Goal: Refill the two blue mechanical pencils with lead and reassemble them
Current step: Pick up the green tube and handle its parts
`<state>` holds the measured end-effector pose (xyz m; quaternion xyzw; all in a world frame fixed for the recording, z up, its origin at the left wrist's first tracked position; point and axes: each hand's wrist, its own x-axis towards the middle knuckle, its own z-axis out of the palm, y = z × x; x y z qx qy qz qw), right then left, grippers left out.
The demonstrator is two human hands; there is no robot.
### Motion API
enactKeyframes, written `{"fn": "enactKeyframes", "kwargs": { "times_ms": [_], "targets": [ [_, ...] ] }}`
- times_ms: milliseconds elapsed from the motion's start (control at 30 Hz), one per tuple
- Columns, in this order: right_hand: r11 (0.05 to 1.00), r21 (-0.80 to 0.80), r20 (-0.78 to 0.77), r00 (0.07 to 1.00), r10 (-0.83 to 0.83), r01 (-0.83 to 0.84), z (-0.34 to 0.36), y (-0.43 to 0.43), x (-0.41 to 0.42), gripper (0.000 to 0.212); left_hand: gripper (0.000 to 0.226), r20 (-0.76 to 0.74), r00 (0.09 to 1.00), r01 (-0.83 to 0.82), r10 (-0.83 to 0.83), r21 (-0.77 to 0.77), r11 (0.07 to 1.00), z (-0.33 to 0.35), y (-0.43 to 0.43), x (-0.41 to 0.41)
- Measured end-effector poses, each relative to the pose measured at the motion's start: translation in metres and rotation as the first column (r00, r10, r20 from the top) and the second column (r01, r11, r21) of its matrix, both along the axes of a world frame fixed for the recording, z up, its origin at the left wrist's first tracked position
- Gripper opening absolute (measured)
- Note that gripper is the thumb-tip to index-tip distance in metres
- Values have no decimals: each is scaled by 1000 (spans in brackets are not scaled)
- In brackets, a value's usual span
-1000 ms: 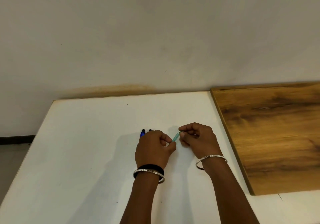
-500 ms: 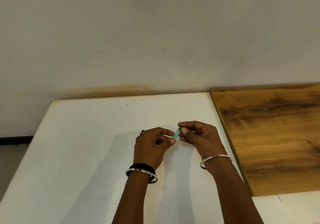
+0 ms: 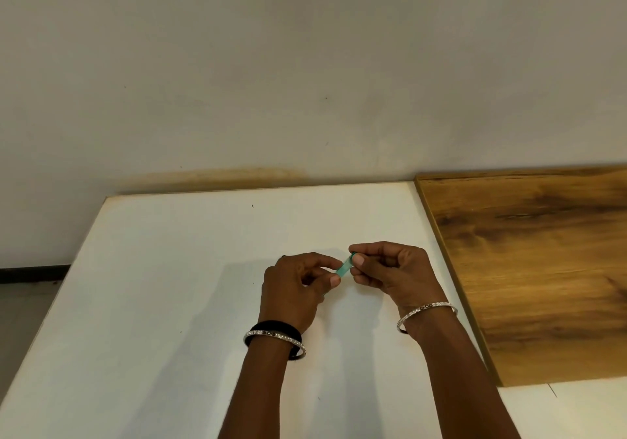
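1. Hands are held close together just above the white tabletop (image 3: 169, 303), near its middle.
2. A small green tube (image 3: 344, 266), tilted with its upper end to the right, is pinched between them.
3. The right hand (image 3: 390, 270) is closed on the tube's upper end, thumb and forefinger pressed around it.
4. The left hand (image 3: 293, 289) is closed on the tube's lower end with thumb and forefinger tips; its other fingers are curled in.
5. Only a small dark tip (image 3: 283, 255) is seen past the left hand's knuckles; whether it belongs to a blue pencil cannot be told, and the rest is hidden behind that hand.
6. A brown wooden board (image 3: 543, 269) lies to the right of the tabletop.
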<state>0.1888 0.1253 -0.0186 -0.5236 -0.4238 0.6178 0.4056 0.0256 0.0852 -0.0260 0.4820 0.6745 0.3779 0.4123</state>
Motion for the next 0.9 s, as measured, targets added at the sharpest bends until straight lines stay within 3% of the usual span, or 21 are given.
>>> {"fn": "enactKeyframes", "kwargs": {
  "times_ms": [433, 900],
  "targets": [
    [980, -198, -85, 996, 5, -22, 7, -2, 1, 16, 18, -60, 998, 35, -33, 23, 999, -2, -2, -7],
    [986, -162, -70, 997, 34, -45, 13, -2, -2, 20, 12, 69, 998, -12, 14, -28, 1000, 4, -2, -5]
  ]
}}
